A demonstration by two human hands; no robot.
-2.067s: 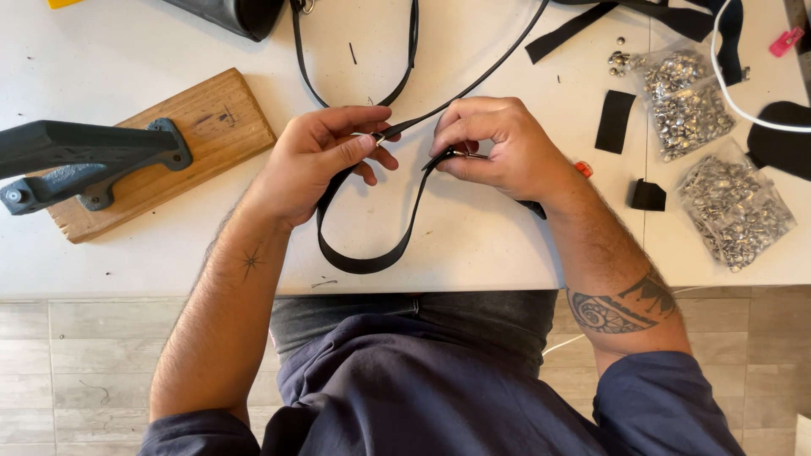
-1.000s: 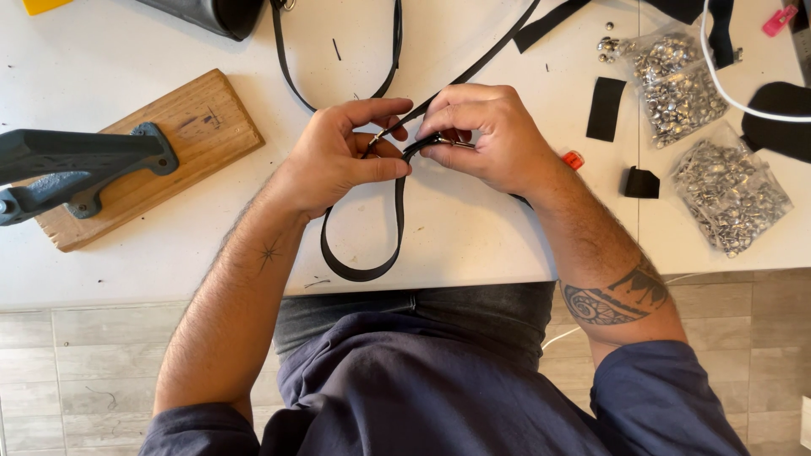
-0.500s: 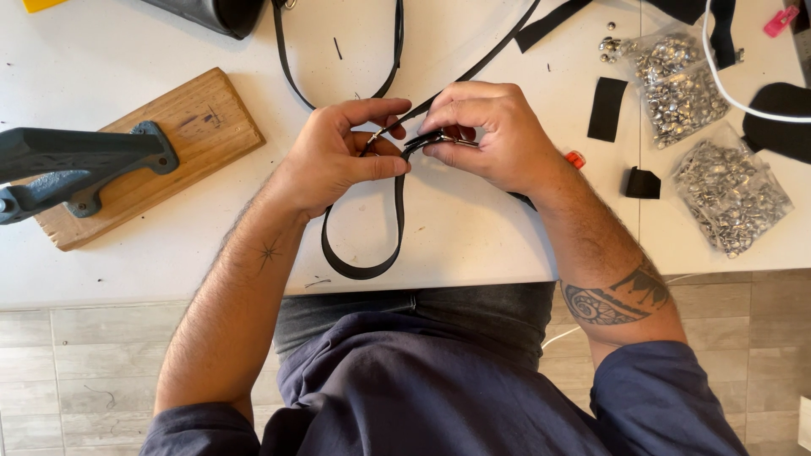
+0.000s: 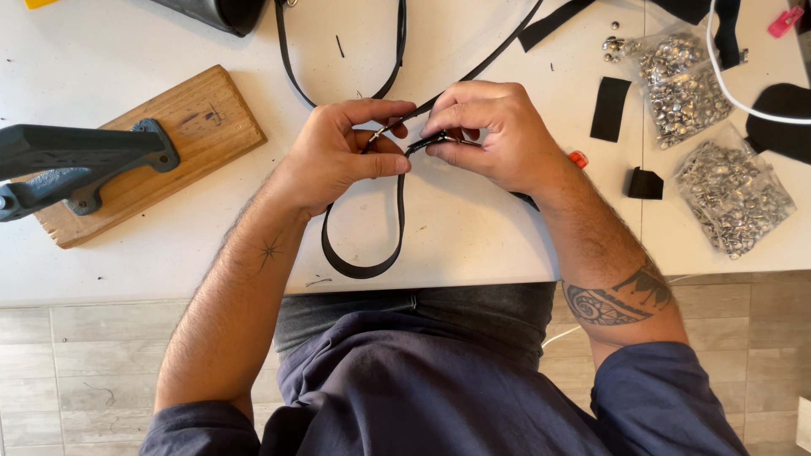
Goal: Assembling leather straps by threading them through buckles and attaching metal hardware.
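Both hands, left hand [image 4: 338,156] and right hand [image 4: 498,135], pinch a black strap [image 4: 372,253]; its small metal clip [image 4: 376,133] looks half threaded.

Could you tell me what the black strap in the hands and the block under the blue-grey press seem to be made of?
The black strap looks like leather or a synthetic look-alike: matte, flat, holding a smooth loop where it hangs. Which one cannot be told. The block is evidently wood, with visible grain, a warm brown, unpainted finish and dark scuffs. The press on it seems to be painted cast metal.
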